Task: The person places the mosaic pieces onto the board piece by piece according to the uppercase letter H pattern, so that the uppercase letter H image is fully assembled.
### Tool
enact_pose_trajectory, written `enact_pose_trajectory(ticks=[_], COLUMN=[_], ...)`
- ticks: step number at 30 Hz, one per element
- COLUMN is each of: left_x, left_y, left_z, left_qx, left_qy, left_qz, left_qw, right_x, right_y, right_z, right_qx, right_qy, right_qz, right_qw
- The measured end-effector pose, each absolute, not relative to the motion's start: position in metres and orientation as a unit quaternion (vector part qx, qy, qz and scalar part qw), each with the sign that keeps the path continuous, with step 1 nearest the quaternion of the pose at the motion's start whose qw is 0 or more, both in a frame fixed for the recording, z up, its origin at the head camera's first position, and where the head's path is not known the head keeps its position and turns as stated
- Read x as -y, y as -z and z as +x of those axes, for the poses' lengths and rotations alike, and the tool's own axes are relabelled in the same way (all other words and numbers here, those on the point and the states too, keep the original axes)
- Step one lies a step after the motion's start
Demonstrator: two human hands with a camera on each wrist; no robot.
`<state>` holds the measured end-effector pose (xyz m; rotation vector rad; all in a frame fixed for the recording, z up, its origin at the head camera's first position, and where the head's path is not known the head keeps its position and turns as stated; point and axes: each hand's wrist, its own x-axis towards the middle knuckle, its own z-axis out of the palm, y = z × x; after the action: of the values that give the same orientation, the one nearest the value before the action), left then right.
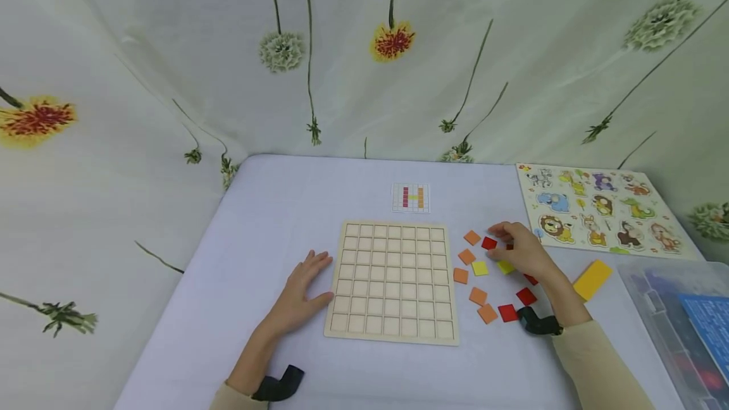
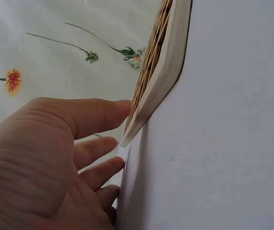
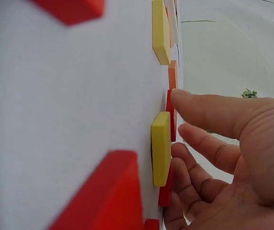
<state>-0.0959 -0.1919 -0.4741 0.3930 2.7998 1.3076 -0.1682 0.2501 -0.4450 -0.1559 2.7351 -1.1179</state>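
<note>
Red tile (image 1: pixel 488 243) flat on the desk (image 1: pixel 239 239), right of the gridded board (image 1: pixel 390 282) | my right hand (image 1: pixel 522 250) loosely straddles it, no grip yet | left hand (image 1: pixel 296 298) relaxed at board's edge | I'd pinch opposite edges, avoiding the neighbouring yellow tile (image 3: pixel 161 149).

The person wears plain, pale beige sleeves: a left sleeve (image 1: pixel 235 400) and a longer-showing right sleeve (image 1: pixel 598 362). Behind the bare left hand (image 1: pixel 297 295) sits a black, bent wrist mount (image 1: pixel 281 385) with a squarish end; behind the bare right hand (image 1: pixel 525 252), a similar black wrist piece (image 1: pixel 538 323).
</note>
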Motion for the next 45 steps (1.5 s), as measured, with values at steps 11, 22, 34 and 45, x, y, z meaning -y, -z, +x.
enact_pose_trajectory(ticks=[11,22,34,45], left_x=[0.192,0.194,0.194,0.193], left_y=[0.473,0.475,0.473,0.472], left_z=[-0.095,-0.096,-0.095,-0.095], left_qx=[-0.908,-0.905,-0.903,-0.907], left_qy=[-0.393,-0.395,-0.398,-0.388], left_qz=[0.144,0.152,0.157,0.156], left_qw=[0.028,0.038,0.04,0.038], right_x=[-0.247,-0.247,-0.241,-0.23], right_y=[0.445,0.446,0.437,0.414], right_z=[-0.168,-0.169,-0.166,-0.161], right_qx=[-0.928,-0.933,-0.94,-0.93], right_qy=[0.357,0.345,0.328,0.363], right_qz=[-0.056,-0.062,-0.048,-0.034], right_qw=[0.091,0.086,0.075,0.043])
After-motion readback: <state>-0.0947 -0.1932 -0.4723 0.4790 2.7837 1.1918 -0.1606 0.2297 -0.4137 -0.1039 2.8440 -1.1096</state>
